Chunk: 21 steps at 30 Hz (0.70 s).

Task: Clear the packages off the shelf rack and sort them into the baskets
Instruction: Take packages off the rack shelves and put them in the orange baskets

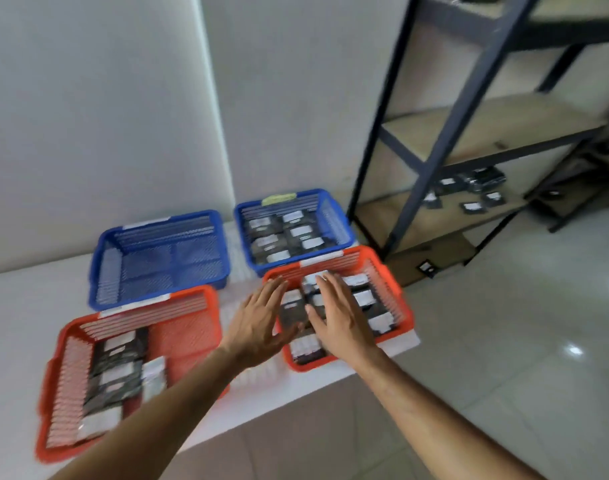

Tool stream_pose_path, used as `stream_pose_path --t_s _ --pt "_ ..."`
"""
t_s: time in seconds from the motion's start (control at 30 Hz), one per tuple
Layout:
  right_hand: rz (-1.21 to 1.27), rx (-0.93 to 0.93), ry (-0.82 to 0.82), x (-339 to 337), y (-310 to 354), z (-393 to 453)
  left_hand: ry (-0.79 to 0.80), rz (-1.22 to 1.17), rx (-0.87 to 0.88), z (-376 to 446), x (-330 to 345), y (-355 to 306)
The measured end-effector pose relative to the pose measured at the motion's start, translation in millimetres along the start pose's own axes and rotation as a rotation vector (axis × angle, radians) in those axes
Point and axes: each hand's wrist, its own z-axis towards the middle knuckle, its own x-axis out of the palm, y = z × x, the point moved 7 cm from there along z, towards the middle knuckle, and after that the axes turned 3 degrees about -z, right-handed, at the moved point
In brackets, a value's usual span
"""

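Both hands, left hand [258,322] and right hand [337,317], hover flat and empty over the orange slatted plastic basket [398,296] at the tabletop's [15,306] right edge, while the remaining small dark labelled packages [474,192] lie well off to the right on the dark metal shelf rack's [445,140] low wooden board, nearer the right hand.

Stockroom: metal shelf rack [469,109], sorting baskets [159,259], labelled packages [474,206].

Two blue baskets [159,258], two orange [129,372]

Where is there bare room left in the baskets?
The far-left blue basket is bare. The near-left orange basket has free floor along its right side. The far-right blue basket and the right orange basket, under both hands, are crowded.
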Motion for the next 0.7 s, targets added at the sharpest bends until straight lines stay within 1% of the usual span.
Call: stream_pose_path --t_s 0.07,0.17,0.3,0.43,0.53,0.7 --pt "-0.03 0.034 -0.03 -41.1 -54.4 -1.4 -0.01 -0.037 0.043 36.9 13.9 -55.5" --pt "-0.069 0.117 -0.061 -94.9 -132.1 -8.7 0.006 -0.03 0.127 82.6 40.0 -129.1" --pt "-0.135 0.194 -0.068 -144.8 -220.7 -19.1 0.017 -0.031 0.241 135.6 71.1 -205.9" --pt "-0.172 0.257 -0.082 -180.1 -296.9 -21.3 0.032 -0.029 0.276 189.1 100.3 -259.9" --pt "-0.183 0.291 -0.093 -200.1 -348.3 -13.9 0.059 -0.017 0.287 230.4 124.4 -287.8" --pt "-0.157 0.32 -0.101 -223.8 -435.7 20.7 0.072 -0.016 0.309 317.7 161.5 -327.5"
